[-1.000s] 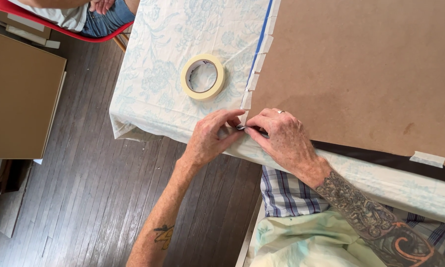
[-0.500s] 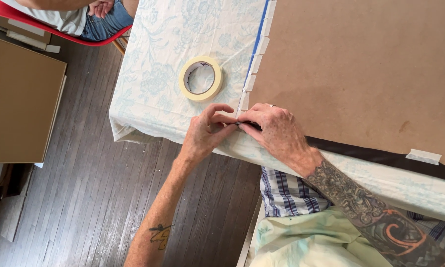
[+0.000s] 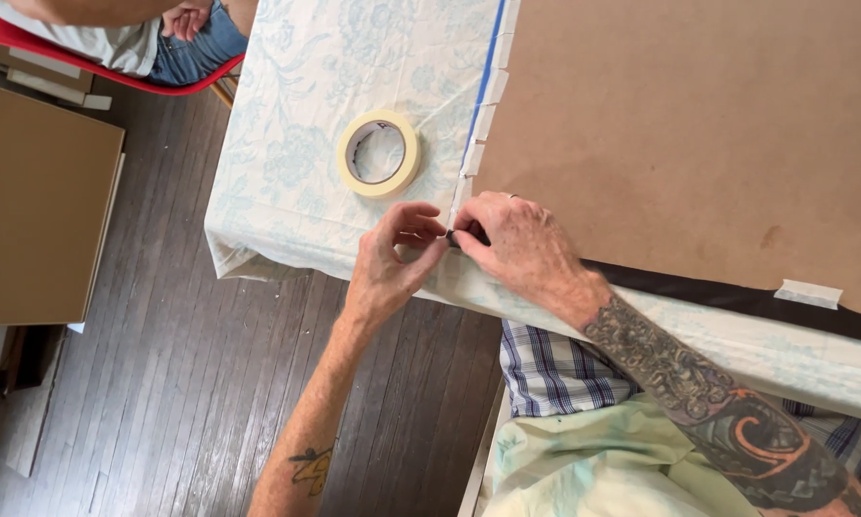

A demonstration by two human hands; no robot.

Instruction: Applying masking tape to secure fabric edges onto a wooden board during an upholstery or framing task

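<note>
Both hands meet at the near left corner of the brown board point(image 3: 699, 124), which lies on the counter point(image 3: 287, 163) under a pale floral cloth. Left hand point(image 3: 392, 263) comes up from below the counter's near edge, thumb and forefinger pinched together at the board corner. Right hand point(image 3: 521, 244) lies palm down on the same corner, fingertips pressed against the left hand's fingertips, ring on one finger. Something small and dark sits between the two sets of fingertips; cannot tell what it is, mostly hidden. Both hands are closed in a pinch, neither flat open.

Roll of tape point(image 3: 379, 153), cream coloured, lies flat on the cloth just beyond the left hand, near the board's left edge, not touching either hand. Short tape tabs point(image 3: 484, 123) run along the board's left edge, next to a blue strip point(image 3: 488, 67) that goes toward the counter's far edge. Dark strip point(image 3: 737, 297) runs along the board's near edge, with one more tape piece point(image 3: 809, 293) stuck over it toward the right.

Right forearm is tattooed, left forearm has a small tattoo. Wood floor point(image 3: 162, 383) left of the counter. Flat cardboard box point(image 3: 38, 206) on the floor at far left. Another person sits on a red chair point(image 3: 114, 72) past the counter's far left corner.
</note>
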